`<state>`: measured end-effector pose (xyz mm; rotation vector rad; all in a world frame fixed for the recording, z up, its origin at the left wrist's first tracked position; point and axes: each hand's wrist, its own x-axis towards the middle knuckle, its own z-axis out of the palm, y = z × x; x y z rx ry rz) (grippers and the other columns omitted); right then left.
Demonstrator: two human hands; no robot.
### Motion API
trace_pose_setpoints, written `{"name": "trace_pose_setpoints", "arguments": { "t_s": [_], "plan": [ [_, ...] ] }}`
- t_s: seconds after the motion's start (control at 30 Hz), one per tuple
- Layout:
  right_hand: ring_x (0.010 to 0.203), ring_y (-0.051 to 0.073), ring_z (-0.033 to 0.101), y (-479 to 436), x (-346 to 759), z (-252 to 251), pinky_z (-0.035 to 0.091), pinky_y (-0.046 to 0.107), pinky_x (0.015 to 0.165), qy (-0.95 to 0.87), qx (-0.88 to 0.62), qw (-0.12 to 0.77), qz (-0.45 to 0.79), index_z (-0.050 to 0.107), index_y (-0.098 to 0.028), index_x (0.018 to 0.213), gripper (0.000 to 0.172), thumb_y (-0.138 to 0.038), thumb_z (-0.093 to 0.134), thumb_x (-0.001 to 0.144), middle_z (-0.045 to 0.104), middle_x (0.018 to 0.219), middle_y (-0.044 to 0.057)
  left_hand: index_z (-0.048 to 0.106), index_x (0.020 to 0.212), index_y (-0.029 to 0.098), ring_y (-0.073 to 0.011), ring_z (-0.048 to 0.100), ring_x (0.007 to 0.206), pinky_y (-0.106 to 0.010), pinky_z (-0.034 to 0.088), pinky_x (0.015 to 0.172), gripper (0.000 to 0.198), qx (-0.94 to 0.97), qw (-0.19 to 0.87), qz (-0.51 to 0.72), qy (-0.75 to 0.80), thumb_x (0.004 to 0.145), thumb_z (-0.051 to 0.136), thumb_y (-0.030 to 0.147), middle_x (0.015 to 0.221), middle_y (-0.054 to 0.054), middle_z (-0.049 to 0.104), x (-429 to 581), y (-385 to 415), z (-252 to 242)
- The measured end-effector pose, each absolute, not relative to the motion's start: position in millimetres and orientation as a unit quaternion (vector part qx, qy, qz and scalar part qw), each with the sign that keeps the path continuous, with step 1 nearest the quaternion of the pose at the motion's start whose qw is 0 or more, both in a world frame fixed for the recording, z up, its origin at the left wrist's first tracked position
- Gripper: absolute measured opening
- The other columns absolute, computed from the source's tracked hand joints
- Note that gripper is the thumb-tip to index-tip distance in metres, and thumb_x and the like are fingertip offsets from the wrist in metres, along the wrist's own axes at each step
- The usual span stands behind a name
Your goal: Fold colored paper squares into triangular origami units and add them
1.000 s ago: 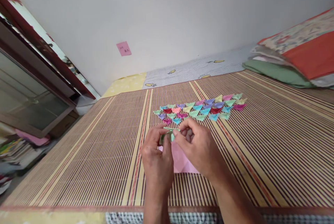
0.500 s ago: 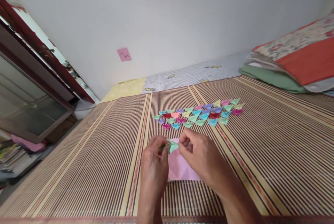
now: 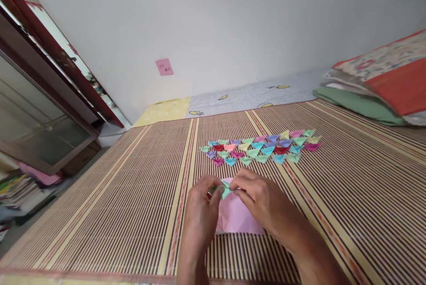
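Observation:
A small folded piece of light green paper (image 3: 226, 191) is held up between my two hands. My left hand (image 3: 203, 203) pinches its left side between thumb and fingers. The fingertips of my right hand (image 3: 258, 194) are closed on its right side. Directly beneath lies a creased pink sheet of paper (image 3: 238, 216), partly covered by both hands. Beyond my hands, several small folded paper boats (image 3: 254, 153) in green, blue, pink, red, yellow and purple sit in slanting rows.
Everything lies on a striped bamboo mat (image 3: 140, 196). Folded bedding (image 3: 396, 85) is stacked at the back right. A pink note (image 3: 164, 67) is stuck on the white wall (image 3: 233, 19). Books (image 3: 23, 192) and a glass-panelled door (image 3: 43, 116) are at the left.
The view has shifted slightly, so the scene sits a little further right. My right fingers have moved in over the green paper's right part, and less of it shows.

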<state>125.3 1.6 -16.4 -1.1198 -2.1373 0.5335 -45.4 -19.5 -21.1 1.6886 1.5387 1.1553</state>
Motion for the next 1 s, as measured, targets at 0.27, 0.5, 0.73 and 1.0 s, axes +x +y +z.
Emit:
{"name": "trace_pose_setpoints", "arguments": {
  "t_s": [0.27, 0.5, 0.73, 1.0],
  "plan": [
    [0.078, 0.016, 0.067, 3, 133, -18, 0.05, 0.027, 0.071, -0.812, -0.424, 0.335, 0.221, 0.07, -0.019, 0.088, 0.024, -0.003, 0.053, 0.097, 0.067, 0.09, 0.002, 0.074, 0.094, 0.025, -0.0219, 0.066, 0.095, -0.035, 0.049, 0.079, 0.014, 0.637, 0.3, 0.447, 0.551, 0.091, 0.062, 0.017, 0.102, -0.004, 0.071, -46, -20, -20],
    [0.093, 0.022, 0.07, 21, 179, -29, 0.052, 0.034, 0.081, -0.773, -0.476, 0.402, 0.119, 0.07, -0.02, 0.097, 0.023, -0.007, 0.05, 0.096, 0.07, 0.1, 0.007, 0.076, 0.107, 0.026, -0.0244, 0.067, 0.114, -0.037, 0.05, 0.095, 0.023, 0.459, 0.297, 0.626, 0.556, 0.092, 0.071, 0.043, 0.117, -0.007, 0.075, -65, -18, -22],
    [0.091, 0.02, 0.07, 62, 145, -33, 0.051, 0.032, 0.081, -0.822, -0.479, 0.288, 0.106, 0.07, -0.016, 0.093, 0.023, -0.002, 0.052, 0.096, 0.072, 0.098, 0.007, 0.077, 0.094, 0.023, -0.0189, 0.073, 0.097, -0.029, 0.053, 0.082, 0.017, 0.318, 0.371, 0.74, 0.462, 0.086, 0.079, 0.038, 0.103, -0.004, 0.077, -72, -19, -16],
    [0.104, 0.023, 0.07, 134, 67, -39, 0.06, 0.044, 0.088, -0.879, -0.436, 0.165, 0.1, 0.065, -0.016, 0.125, 0.029, -0.032, 0.066, 0.101, 0.068, 0.124, 0.009, 0.078, 0.085, 0.018, -0.0158, 0.074, 0.081, -0.024, 0.054, 0.07, 0.021, 0.257, 0.421, 0.77, 0.405, 0.075, 0.088, 0.033, 0.094, -0.004, 0.078, -79, -13, -18]
  ]
}}
